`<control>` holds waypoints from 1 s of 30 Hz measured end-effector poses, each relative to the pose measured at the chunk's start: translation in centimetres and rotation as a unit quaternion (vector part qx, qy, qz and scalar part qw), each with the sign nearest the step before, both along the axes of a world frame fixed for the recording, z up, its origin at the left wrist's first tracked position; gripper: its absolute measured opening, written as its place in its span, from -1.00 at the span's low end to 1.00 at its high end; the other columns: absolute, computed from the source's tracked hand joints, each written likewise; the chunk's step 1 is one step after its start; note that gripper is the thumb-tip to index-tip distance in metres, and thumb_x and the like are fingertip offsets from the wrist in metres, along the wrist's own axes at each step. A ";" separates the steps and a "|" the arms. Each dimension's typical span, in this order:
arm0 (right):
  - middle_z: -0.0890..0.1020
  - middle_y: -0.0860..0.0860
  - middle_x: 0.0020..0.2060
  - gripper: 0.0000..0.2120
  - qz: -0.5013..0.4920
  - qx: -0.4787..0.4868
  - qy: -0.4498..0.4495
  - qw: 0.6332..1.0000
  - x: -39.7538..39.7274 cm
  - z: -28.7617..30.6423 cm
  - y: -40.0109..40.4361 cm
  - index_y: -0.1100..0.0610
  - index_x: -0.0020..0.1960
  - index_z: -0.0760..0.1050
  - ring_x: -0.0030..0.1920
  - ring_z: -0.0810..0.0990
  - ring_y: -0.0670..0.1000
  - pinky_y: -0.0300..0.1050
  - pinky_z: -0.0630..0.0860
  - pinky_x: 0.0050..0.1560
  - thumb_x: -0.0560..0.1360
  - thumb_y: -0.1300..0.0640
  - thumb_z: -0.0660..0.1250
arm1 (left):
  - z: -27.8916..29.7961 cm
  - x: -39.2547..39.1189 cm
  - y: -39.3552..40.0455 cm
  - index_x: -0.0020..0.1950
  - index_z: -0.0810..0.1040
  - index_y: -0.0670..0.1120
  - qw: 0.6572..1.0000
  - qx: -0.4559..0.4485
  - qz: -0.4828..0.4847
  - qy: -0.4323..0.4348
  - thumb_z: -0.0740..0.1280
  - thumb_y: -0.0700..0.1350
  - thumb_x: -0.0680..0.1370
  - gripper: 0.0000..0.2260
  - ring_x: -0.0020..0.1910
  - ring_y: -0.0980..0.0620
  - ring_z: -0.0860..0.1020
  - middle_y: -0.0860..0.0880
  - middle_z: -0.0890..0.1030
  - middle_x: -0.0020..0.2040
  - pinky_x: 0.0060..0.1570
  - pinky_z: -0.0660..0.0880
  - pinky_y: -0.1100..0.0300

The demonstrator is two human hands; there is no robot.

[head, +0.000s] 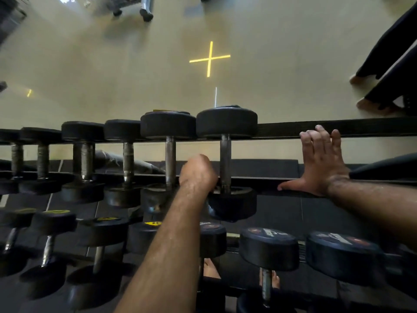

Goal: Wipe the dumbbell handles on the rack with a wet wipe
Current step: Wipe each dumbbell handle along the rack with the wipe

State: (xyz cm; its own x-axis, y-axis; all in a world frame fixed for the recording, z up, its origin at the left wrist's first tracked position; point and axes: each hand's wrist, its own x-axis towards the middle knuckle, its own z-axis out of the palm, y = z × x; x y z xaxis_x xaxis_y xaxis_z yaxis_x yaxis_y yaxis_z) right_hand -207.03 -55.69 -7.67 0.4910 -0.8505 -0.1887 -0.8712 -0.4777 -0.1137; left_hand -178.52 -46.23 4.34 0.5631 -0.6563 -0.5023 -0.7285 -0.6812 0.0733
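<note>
— Where's the work? 
— Upper rack (pixel 338 128), rightmost dumbbell (pixel 226 123): left hand (pixel 198 172) curled at its steel handle (pixel 225 154); wipe unseen. Right hand (pixel 322 159) spread, bracing the rails.
— Handling? 
— Heavy, rigid; probably wipe in place.

Beyond the rack lay a pale, glossy floor (pixel 112 71) marked with a yellow tape cross (pixel 209 58). A shorter yellow mark (pixel 29 93) sat far to the left, and a thin white line (pixel 216 97) ran just below the cross. At the top edge stood the wheeled base of a piece of equipment (pixel 135 6), its dark casters resting on the floor. In the upper right corner another person's legs in dark trousers (pixel 392 53) ended in bare feet (pixel 370 106) planted on the floor. Under the rack, dark floor mats (pixel 282 211) covered the ground, and a bare foot (pixel 211 268) showed between the lower weights.
</note>
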 end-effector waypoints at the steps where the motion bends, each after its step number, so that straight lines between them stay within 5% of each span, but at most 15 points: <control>1: 0.31 0.27 0.47 0.54 0.002 -0.004 0.000 1.000 0.0 0.0 -0.1 0.36 0.58 0.20 0.63 0.17 0.37 0.48 -0.05 0.63 0.04 -0.83 0.15 | -0.3 -0.5 0.1 -0.20 0.47 -0.05 0.999 0.020 -0.018 0.020 0.47 -0.18 0.54 -0.79 -0.11 -0.09 0.57 -0.07 0.60 -0.13 -0.15 0.55 0.07; 5: 0.32 0.27 0.46 0.53 0.003 0.002 -0.002 1.000 0.2 0.0 -0.2 0.37 0.58 0.20 0.61 0.18 0.38 0.50 -0.04 0.62 0.07 -0.82 0.12 | 0.1 1.2 -0.8 -0.16 0.65 -0.06 0.990 -0.038 0.055 0.127 0.52 -0.16 0.45 -0.93 -0.14 -0.02 0.65 -0.04 0.67 -0.20 -0.21 0.58 0.11; 8: 0.32 0.28 0.46 0.53 -0.002 0.011 0.002 1.000 0.1 0.0 -0.1 0.38 0.58 0.21 0.61 0.19 0.38 0.51 -0.03 0.61 0.07 -0.82 0.10 | -0.7 1.7 -1.4 -0.14 0.72 -0.02 0.962 -0.189 0.175 0.088 0.54 -0.09 0.49 -0.96 -0.12 0.00 0.68 0.04 0.69 -0.21 -0.17 0.60 0.17; 14: 0.33 0.30 0.45 0.52 0.001 0.001 0.000 1.000 0.1 -0.2 -0.3 0.40 0.57 0.21 0.60 0.20 0.40 0.51 -0.04 0.61 0.09 -0.82 0.10 | -2.2 1.5 0.0 -0.07 0.65 -0.02 0.996 -0.027 0.056 0.071 0.49 -0.06 0.55 -0.93 -0.17 0.01 0.59 -0.02 0.64 -0.15 -0.17 0.49 0.11; 19: 0.32 0.30 0.47 0.53 -0.002 0.010 0.002 1.000 0.1 0.0 -0.1 0.39 0.58 0.21 0.61 0.19 0.39 0.51 -0.05 0.61 0.08 -0.82 0.09 | -1.0 1.9 -2.0 -0.18 0.72 0.00 0.945 -0.250 0.148 0.152 0.52 -0.15 0.47 -0.94 -0.18 0.07 0.69 0.07 0.72 -0.24 -0.16 0.62 0.17; 21: 0.32 0.29 0.47 0.54 -0.001 0.006 0.001 1.000 0.2 0.0 -0.2 0.39 0.58 0.21 0.61 0.18 0.38 0.51 -0.06 0.62 0.07 -0.83 0.10 | -1.6 1.9 -2.1 -0.25 0.70 0.00 0.969 -0.155 0.105 0.160 0.50 -0.22 0.46 -0.86 -0.17 0.04 0.69 0.00 0.74 -0.20 -0.14 0.63 0.16; 23: 0.32 0.29 0.47 0.54 0.002 0.005 0.001 1.000 0.2 -0.1 -0.2 0.39 0.59 0.20 0.62 0.18 0.39 0.50 -0.08 0.62 0.07 -0.82 0.13 | -1.0 2.0 -1.7 -0.20 0.71 -0.03 0.995 -0.053 0.016 0.078 0.48 -0.17 0.50 -0.91 -0.18 0.02 0.65 -0.01 0.71 -0.20 -0.14 0.62 0.14; 25: 0.32 0.30 0.47 0.54 0.002 0.007 0.006 1.000 0.2 -0.1 -0.2 0.39 0.59 0.20 0.62 0.17 0.39 0.49 -0.10 0.63 0.06 -0.82 0.14 | 0.0 1.8 -1.8 -0.14 0.71 -0.04 0.994 -0.105 -0.029 -0.013 0.48 -0.08 0.54 -0.92 -0.25 0.08 0.58 0.03 0.66 -0.23 -0.18 0.55 0.15; 28: 0.32 0.30 0.47 0.53 0.001 0.011 0.008 1.000 0.1 0.0 -0.1 0.39 0.58 0.20 0.61 0.18 0.39 0.49 -0.08 0.62 0.07 -0.82 0.12 | 0.5 -0.5 -1.4 -0.06 0.71 -0.06 0.932 -0.313 -0.173 -0.054 0.44 -0.15 0.57 -0.95 -0.22 0.01 0.59 -0.02 0.68 -0.17 -0.18 0.57 0.09; 30: 0.32 0.30 0.48 0.54 0.002 0.008 0.006 1.000 0.1 0.1 -0.2 0.39 0.59 0.21 0.61 0.18 0.39 0.50 -0.06 0.62 0.07 -0.82 0.12 | -0.6 -2.1 -0.3 0.05 0.71 -0.07 0.912 -0.272 -0.303 -0.048 0.41 -0.23 0.58 -0.88 -0.09 -0.05 0.64 -0.06 0.70 -0.05 -0.09 0.66 0.02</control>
